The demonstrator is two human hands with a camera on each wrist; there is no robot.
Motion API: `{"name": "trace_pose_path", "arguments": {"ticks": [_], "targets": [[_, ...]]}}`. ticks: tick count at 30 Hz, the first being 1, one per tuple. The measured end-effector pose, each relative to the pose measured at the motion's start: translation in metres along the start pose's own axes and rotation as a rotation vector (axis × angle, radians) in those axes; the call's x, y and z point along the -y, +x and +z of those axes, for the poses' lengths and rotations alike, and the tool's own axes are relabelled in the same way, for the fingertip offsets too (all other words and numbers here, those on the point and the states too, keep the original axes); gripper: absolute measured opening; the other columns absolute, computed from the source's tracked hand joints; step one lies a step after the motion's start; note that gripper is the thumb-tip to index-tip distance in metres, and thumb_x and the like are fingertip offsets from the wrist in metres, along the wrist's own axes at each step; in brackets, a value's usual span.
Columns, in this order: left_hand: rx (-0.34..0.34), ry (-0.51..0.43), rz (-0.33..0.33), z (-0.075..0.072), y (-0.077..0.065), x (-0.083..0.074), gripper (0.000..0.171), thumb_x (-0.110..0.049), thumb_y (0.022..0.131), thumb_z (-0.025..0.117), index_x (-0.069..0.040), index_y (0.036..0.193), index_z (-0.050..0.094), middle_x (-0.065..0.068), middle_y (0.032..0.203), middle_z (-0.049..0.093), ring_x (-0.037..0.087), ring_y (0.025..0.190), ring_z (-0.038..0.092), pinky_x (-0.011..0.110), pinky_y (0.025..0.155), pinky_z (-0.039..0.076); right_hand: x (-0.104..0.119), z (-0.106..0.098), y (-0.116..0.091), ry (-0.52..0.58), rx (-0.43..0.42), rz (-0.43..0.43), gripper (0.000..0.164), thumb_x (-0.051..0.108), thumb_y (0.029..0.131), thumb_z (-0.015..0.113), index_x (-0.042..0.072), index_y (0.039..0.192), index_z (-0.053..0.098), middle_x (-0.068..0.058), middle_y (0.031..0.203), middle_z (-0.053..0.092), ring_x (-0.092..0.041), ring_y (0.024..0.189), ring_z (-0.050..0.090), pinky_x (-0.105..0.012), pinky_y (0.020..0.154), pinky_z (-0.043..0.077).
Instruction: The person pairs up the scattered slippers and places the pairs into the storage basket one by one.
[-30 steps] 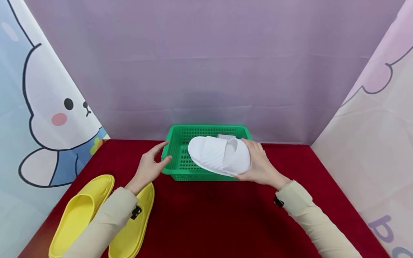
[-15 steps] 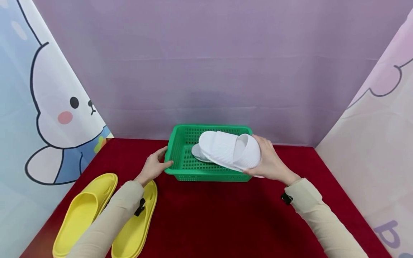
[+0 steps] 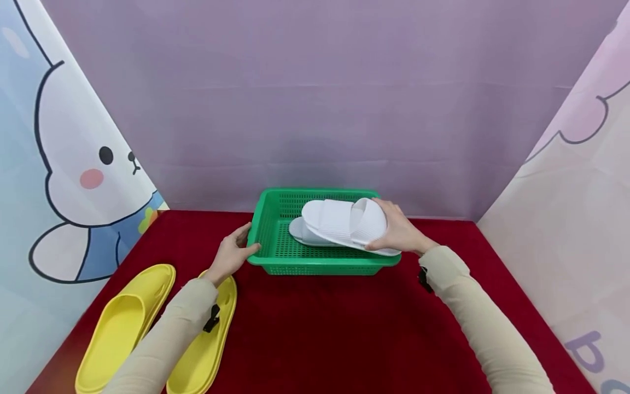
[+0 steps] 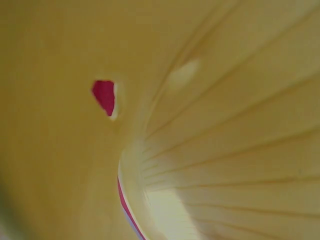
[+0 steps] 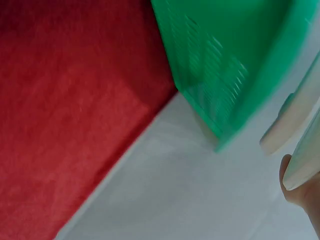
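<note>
My right hand (image 3: pixel 396 227) grips a white slipper (image 3: pixel 339 221) at its heel end, tilted over the green basket (image 3: pixel 320 270). Below it shows the toe of a second white slipper (image 3: pixel 297 230), mostly covered by the upper one. The right wrist view has two pale soles, an upper sole (image 5: pixel 287 125) and a lower sole (image 5: pixel 305 160), with a fingertip (image 5: pixel 285 172) against the lower one. At the basket's left end, my left hand (image 3: pixel 231 254) holds the rim, thumb on top and fingers outside. No left hand appears in the left wrist view.
Two yellow slippers lie side by side at front left, a left one (image 3: pixel 115 323) and a right one (image 3: pixel 202 350) partly under my left forearm. Yellow slipper surface (image 4: pixel 240 125) fills the left wrist view. Red cloth (image 3: pixel 334 334) covers the tabletop; a purple curtain (image 3: pixel 320 109) hangs behind.
My left hand has come to the basket's left rim and taken hold. My right hand has moved the white slipper right and back over the basket, and the lower slipper's toe has come into sight.
</note>
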State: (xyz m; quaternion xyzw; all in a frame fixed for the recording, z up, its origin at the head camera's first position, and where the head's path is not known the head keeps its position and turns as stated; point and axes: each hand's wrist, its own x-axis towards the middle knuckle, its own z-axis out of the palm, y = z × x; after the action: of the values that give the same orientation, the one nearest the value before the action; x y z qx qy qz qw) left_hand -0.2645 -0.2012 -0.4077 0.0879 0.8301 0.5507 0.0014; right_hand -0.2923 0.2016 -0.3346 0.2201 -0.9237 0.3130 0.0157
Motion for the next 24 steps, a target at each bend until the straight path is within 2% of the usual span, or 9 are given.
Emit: {"name": "trace_pose_path", "arguments": {"ticks": [6, 9, 15, 24], "targets": [[-0.001, 0.006, -0.002, 0.000, 0.000, 0.000, 0.068, -0.021, 0.090, 0.057, -0.011, 0.147, 0.019, 0.015, 0.147, 0.031, 0.031, 0.126, 0.043, 0.045, 0.096, 0.044, 0.001, 0.015, 0.012, -0.035, 0.065, -0.017, 0.110, 0.044, 0.056, 0.083, 0.018, 0.144, 0.022, -0.004, 0.137, 0.035, -0.023, 0.117, 0.034, -0.049, 0.089, 0.042], [-0.002, 0.002, -0.004, 0.000, 0.001, 0.000, 0.068, -0.019, 0.090, 0.056, -0.010, 0.147, 0.019, 0.015, 0.146, 0.032, 0.031, 0.126, 0.043, 0.045, 0.095, 0.044, 0.001, 0.019, 0.016, -0.031, 0.088, -0.016, 0.107, 0.044, 0.060, 0.082, 0.019, 0.145, 0.022, -0.004, 0.138, 0.034, -0.023, 0.118, 0.034, -0.050, 0.091, 0.042], [-0.009, 0.014, -0.013, 0.003, 0.000, 0.001, 0.067, -0.019, 0.090, 0.056, -0.011, 0.146, 0.021, 0.013, 0.146, 0.033, 0.029, 0.126, 0.043, 0.045, 0.096, 0.044, -0.002, 0.025, 0.015, 0.082, 0.131, 0.032, 0.089, 0.040, 0.073, 0.074, 0.017, 0.145, 0.025, -0.005, 0.138, 0.035, -0.028, 0.126, 0.032, -0.055, 0.098, 0.035], [-0.011, 0.016, -0.011, 0.005, -0.001, 0.003, 0.067, -0.020, 0.090, 0.056, -0.011, 0.146, 0.021, 0.013, 0.145, 0.034, 0.029, 0.125, 0.045, 0.045, 0.095, 0.044, -0.005, 0.032, 0.011, 0.160, 0.116, 0.026, 0.077, 0.038, 0.078, 0.069, 0.011, 0.141, 0.033, -0.008, 0.138, 0.037, -0.032, 0.127, 0.034, -0.054, 0.103, 0.032]]}}
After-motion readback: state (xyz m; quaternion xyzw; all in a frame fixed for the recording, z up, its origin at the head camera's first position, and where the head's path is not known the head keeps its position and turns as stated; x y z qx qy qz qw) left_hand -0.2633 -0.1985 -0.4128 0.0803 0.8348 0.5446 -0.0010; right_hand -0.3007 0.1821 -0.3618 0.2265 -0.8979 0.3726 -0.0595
